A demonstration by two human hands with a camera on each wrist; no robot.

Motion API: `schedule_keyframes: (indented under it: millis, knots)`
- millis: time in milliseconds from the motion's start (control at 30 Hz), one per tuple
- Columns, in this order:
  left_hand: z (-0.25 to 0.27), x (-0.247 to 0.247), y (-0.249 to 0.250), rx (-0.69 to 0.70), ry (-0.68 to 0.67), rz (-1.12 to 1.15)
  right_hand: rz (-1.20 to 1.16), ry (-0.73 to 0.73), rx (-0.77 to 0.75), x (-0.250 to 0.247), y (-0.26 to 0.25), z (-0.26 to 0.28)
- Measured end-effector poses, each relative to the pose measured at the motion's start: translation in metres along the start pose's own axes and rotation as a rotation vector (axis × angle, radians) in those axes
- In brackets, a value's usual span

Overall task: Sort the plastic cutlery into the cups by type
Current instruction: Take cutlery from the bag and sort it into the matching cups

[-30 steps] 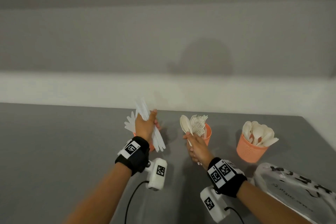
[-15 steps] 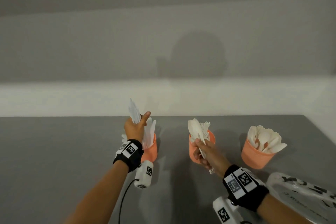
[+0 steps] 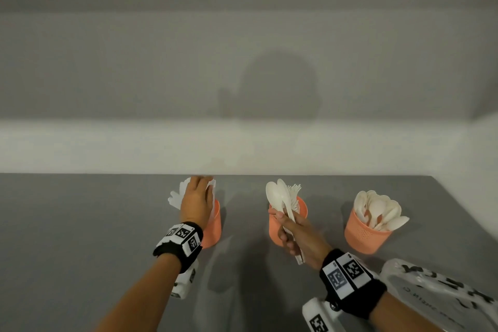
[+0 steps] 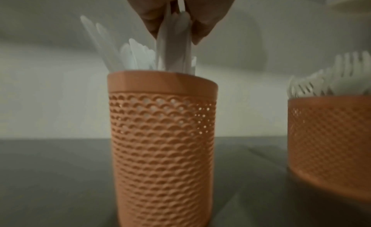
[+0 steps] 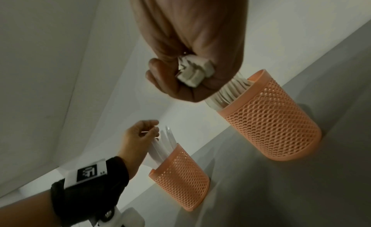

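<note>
Since a second ago your left hand [image 3: 196, 201] has dropped from chest height onto the leftmost cup [image 4: 162, 144], and the knives [image 4: 174, 44] it carried now stand with their lower ends inside the rim. Your fingertips [image 4: 149, 19] pinch the tops of that bundle from above, probably so the blades slide in straight among those already there instead of fanning out. Your right hand [image 3: 295, 232] has barely shifted; it is curled tight round the handles of a few spoons [image 3: 277, 195], bowls up, held in front of the middle cup [image 5: 269, 125]. That cup, just beyond your right knuckles, holds forks [image 4: 329, 78], so the spoons likely wait there only until the left hand is free. Their proper home seems the spoon cup [image 3: 366, 234], further out to the right of your right hand, already heaped with spoons. Gripping near the handle ends [image 5: 193, 71] keeps the bowls together for one drop. Beside your right wrist lies a clear printed plastic bag [image 3: 442, 291] on the grey table [image 3: 80, 224]. No loose cutlery shows on it, so sorting looks nearly done.
</note>
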State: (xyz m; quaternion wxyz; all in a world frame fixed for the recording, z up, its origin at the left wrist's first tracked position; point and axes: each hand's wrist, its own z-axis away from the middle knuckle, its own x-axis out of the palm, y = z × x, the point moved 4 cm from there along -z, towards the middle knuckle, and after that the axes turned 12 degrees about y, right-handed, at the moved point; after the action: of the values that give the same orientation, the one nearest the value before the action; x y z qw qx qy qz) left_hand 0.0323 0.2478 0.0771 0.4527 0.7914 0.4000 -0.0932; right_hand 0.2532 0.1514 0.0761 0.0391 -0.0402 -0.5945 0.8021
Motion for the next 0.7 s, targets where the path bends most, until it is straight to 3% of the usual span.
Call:
schedule_keyframes:
  millis: [133, 233, 333, 500, 567, 700]
  knots:
    - [0.01, 0.0, 0.002, 0.116, -0.116, -0.152, -0.034, -0.01, 0.019, -0.001, 0.0, 0.0]
    - [0.008, -0.011, 0.019, 0.205, -0.002, -0.15, -0.097, -0.053, 0.072, 0.0, -0.001, 0.003]
    - [0.014, -0.022, 0.057, 0.048, 0.047, 0.14, -0.126, -0.082, 0.109, 0.001, -0.001, 0.005]
    - [0.045, 0.0, 0.109, -0.29, -0.293, 0.404, -0.116, -0.123, 0.093, 0.007, -0.003, 0.014]
    - [0.057, 0.009, 0.117, -0.335, -0.346, 0.457, -0.088, -0.129, 0.093, 0.005, -0.004, 0.019]
    - [0.068, 0.009, 0.121, -0.376, -0.321, 0.499, -0.143, -0.135, 0.137, -0.007, 0.001, 0.027]
